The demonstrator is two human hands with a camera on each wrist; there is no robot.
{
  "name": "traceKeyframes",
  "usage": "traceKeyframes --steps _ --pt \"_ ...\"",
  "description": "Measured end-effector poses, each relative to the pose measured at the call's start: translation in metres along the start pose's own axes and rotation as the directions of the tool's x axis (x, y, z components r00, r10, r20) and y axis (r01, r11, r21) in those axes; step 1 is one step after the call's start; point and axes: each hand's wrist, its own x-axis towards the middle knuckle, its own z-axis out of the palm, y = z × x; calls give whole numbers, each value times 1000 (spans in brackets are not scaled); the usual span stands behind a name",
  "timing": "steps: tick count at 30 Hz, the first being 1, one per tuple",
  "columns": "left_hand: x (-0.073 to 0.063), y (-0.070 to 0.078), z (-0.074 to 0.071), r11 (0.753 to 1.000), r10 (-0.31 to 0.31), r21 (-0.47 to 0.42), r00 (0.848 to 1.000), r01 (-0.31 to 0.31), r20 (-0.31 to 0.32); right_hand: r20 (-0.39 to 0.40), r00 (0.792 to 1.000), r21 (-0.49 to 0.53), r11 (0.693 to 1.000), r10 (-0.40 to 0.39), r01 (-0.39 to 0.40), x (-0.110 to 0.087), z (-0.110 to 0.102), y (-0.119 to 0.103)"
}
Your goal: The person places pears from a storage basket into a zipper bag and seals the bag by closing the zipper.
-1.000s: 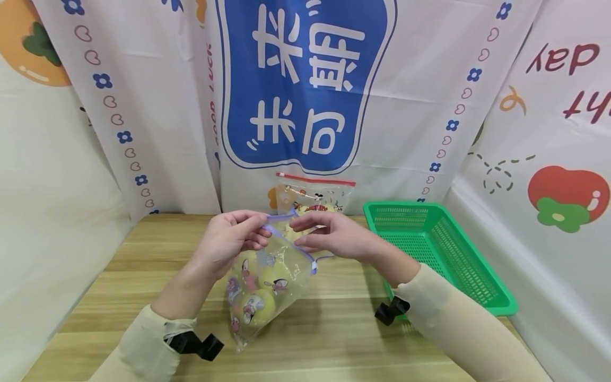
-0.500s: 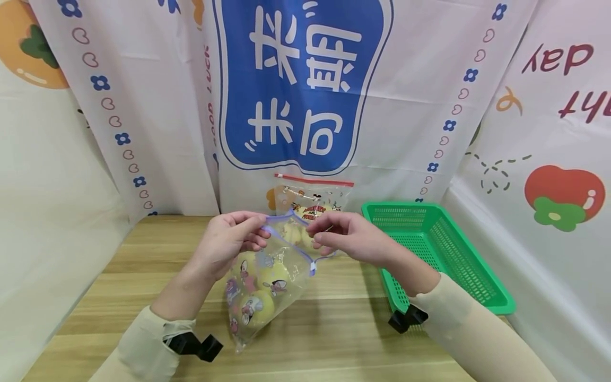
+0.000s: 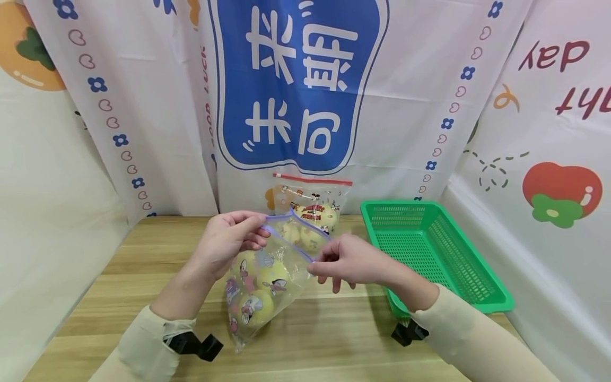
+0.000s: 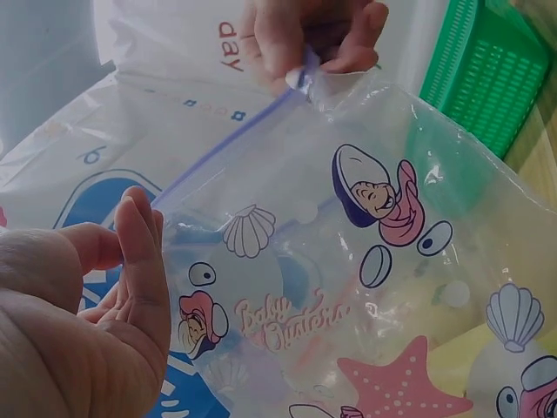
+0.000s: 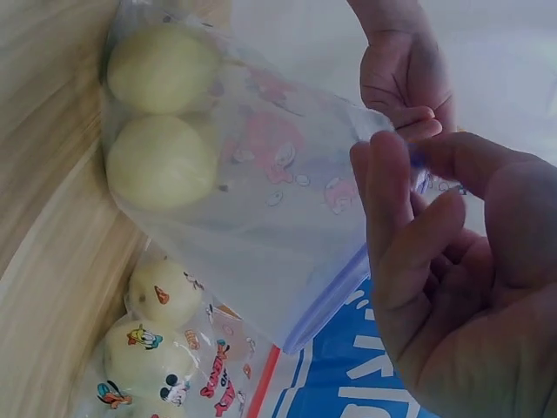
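Observation:
A clear zip bag (image 3: pixel 298 289) with a purple seal and cartoon prints stands tilted on the table. Pale yellow round fruits (image 5: pixel 161 161) lie in its lower part. At the mouth's left end, my left hand (image 3: pixel 229 241) pinches the bag between thumb and fingers. My right hand (image 3: pixel 350 260) grips the opposite end of the seal, where the slider (image 4: pixel 300 78) peeks out below its fingers in the left wrist view. Between the hands, the bag's mouth gapes in the head view.
Behind stands another clear bag (image 3: pixel 312 181) with a red seal, holding similar fruits (image 5: pixel 144 348). To the right, a green plastic basket (image 3: pixel 412 249) sits on the wooden table (image 3: pixel 143 265). Printed cloth (image 3: pixel 406 106) hangs along the back and sides.
My right hand has drawn back from the mouth's far side, then come down to the right end of the seal and taken hold there. My left hand keeps its grip.

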Motion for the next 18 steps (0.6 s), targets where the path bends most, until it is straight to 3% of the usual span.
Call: traceKeyframes --steps 5,10,18 --pt "-2 5 2 1000 13 6 1000 -13 -23 -90 995 -25 999 -48 46 1 -7 -2" --pt "-8 12 7 1000 12 19 1000 -12 -21 -195 980 10 999 -41 44 1 -22 0" --pt "-29 26 25 999 13 39 993 -18 119 -345 937 0 999 -50 53 1 -45 5"
